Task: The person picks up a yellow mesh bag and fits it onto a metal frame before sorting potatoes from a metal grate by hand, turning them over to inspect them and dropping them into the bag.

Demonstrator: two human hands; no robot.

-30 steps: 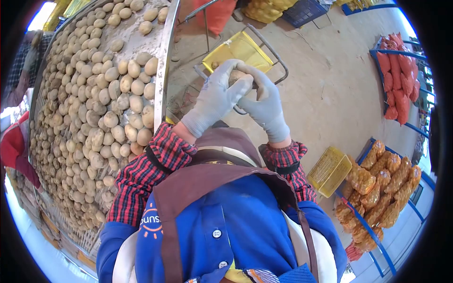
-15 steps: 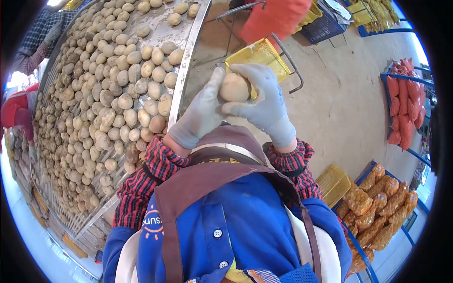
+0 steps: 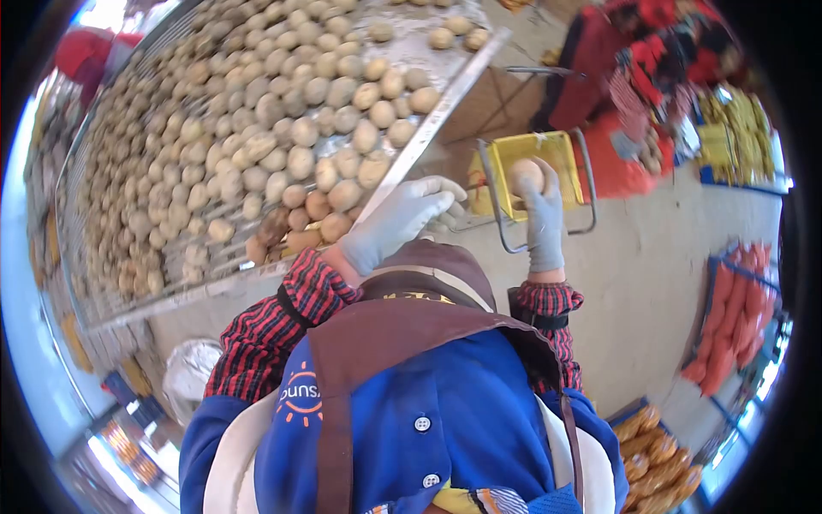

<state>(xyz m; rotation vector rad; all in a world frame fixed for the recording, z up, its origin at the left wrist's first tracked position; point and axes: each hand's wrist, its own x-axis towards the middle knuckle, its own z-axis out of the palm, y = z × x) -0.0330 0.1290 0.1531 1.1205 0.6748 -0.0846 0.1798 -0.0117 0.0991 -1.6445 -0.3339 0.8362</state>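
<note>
In my gloved right hand [image 3: 544,218] is a round potato [image 3: 527,176], held over the yellow basket [image 3: 561,154] that sits in a metal frame. My left hand [image 3: 402,221], also gloved, is beside the metal edge of the sorting table with its fingers partly spread and nothing in it. Many potatoes [image 3: 300,163] cover the slatted table to the left. A few redder ones [image 3: 317,204] lie near its front edge, close to my left wrist.
Past the basket, a person in red and black [image 3: 651,68] bends over a red sack [image 3: 604,163]. Another person [image 3: 86,56] is at the far left. Red sacks [image 3: 732,313] on a rack stand right, filled net bags [image 3: 659,463] lower right.
My right hand has carried the potato away from my left hand, over the yellow basket. My left hand has let go of it. The view has turned, showing more of the person at the red sack.
</note>
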